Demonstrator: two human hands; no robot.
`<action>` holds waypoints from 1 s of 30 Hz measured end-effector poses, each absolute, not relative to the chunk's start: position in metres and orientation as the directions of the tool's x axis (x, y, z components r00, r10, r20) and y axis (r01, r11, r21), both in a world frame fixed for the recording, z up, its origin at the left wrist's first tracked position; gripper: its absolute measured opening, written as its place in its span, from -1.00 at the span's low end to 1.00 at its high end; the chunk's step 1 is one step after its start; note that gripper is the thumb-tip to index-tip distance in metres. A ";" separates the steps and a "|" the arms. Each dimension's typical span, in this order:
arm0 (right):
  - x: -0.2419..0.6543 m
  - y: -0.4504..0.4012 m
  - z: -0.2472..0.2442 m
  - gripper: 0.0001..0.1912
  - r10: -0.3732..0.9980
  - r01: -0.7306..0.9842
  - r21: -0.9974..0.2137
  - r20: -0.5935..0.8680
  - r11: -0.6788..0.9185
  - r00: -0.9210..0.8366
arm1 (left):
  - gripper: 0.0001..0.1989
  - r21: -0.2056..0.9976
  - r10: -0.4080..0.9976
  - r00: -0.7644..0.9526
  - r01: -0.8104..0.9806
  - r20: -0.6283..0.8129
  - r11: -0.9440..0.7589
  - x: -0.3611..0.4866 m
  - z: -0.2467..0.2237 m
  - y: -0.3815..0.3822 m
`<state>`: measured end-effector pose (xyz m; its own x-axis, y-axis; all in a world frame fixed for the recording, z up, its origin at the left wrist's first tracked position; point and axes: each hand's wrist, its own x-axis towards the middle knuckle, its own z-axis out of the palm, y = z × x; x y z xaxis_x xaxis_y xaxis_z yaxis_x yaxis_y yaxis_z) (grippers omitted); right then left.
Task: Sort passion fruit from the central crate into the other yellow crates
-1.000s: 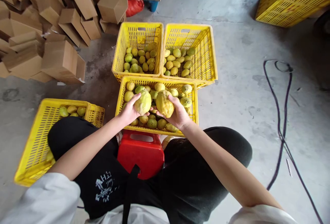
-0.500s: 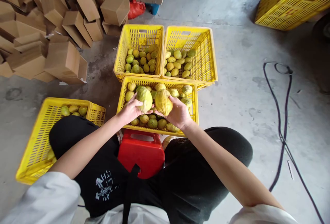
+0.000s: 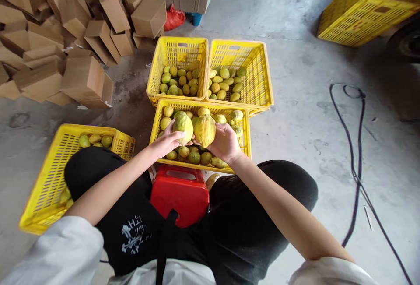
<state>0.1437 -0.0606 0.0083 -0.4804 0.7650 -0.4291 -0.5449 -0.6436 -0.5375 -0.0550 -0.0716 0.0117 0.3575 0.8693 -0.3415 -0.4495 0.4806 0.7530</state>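
Observation:
My left hand (image 3: pixel 168 139) is wrapped round a green-yellow fruit (image 3: pixel 183 128), which it holds above the near yellow crate (image 3: pixel 246 145). Close beside it, my right hand (image 3: pixel 226 143) holds a yellower, ridged fruit (image 3: pixel 205 131) in its fingers. More yellow and green fruits (image 3: pixel 194 157) lie in the crate beneath, partly hidden by my hands. Behind it stand two more yellow crates, the left one (image 3: pixel 151 75) and the right one (image 3: pixel 267 77), each with several fruits at the bottom.
A red plastic stool (image 3: pixel 179 197) is between my knees. On the left are another yellow crate (image 3: pixel 42 180) with fruits and a pile of cardboard boxes (image 3: pixel 82 77). To the right, a black cable (image 3: pixel 358 153) lies on the floor, with yellow crates (image 3: pixel 364 18) farther back.
The fruit in my right hand has shifted slightly left, closer to the other fruit, and looks a little turned. The camera view has moved slightly. Both hands keep their fruits.

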 end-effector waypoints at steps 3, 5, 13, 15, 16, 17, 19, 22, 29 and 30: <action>0.142 -0.063 0.011 -0.63 0.784 -0.540 -0.570 -0.401 -0.619 -0.474 | -0.39 0.766 0.874 0.346 -0.436 -0.341 0.472 -0.055 0.013 -0.073; 0.140 -0.065 0.012 -0.62 0.809 -0.545 -0.602 -0.379 -0.584 -0.449 | -0.45 0.767 0.875 0.333 -0.432 -0.352 0.474 -0.055 0.015 -0.074; 0.144 -0.066 0.000 -0.64 0.806 -0.551 -0.594 -0.491 -0.587 -0.330 | -0.65 0.618 0.824 0.314 -0.549 -0.472 0.563 -0.060 0.020 -0.068; 0.145 -0.066 -0.002 -0.64 0.819 -0.552 -0.609 -0.476 -0.569 -0.320 | -0.69 0.566 0.806 0.319 -0.584 -0.498 0.581 -0.062 0.017 -0.068; 0.145 -0.067 -0.001 -0.64 0.830 -0.551 -0.622 -0.458 -0.556 -0.320 | -0.72 0.550 0.800 0.322 -0.594 -0.506 0.587 -0.062 0.016 -0.068; 0.144 -0.067 -0.001 -0.64 0.838 -0.547 -0.636 -0.441 -0.544 -0.320 | -0.74 0.542 0.797 0.324 -0.599 -0.509 0.589 -0.063 0.014 -0.068; 0.143 -0.069 0.000 -0.63 0.846 -0.528 -0.661 -0.425 -0.533 -0.323 | -0.76 0.553 0.806 0.320 -0.598 -0.498 0.580 -0.063 0.011 -0.070; 0.142 -0.071 0.001 -0.61 0.853 -0.512 -0.682 -0.427 -0.522 -0.300 | -0.70 0.614 0.836 0.295 -0.573 -0.463 0.543 -0.062 0.010 -0.072; 0.144 -0.066 0.009 -0.66 0.842 -0.594 -0.600 -0.434 -0.536 -0.321 | -0.59 0.701 0.881 0.234 -0.536 -0.411 0.470 -0.064 0.014 -0.073; 0.144 -0.066 0.009 -0.67 0.844 -0.601 -0.596 -0.426 -0.532 -0.324 | -0.61 0.690 0.877 0.231 -0.546 -0.420 0.475 -0.065 0.014 -0.073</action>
<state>0.1440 -0.0656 0.0091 -0.3243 0.8445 -0.4263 -0.6014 -0.5319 -0.5962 -0.0647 -0.0729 0.0142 0.2311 0.8774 -0.4205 -0.5459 0.4747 0.6904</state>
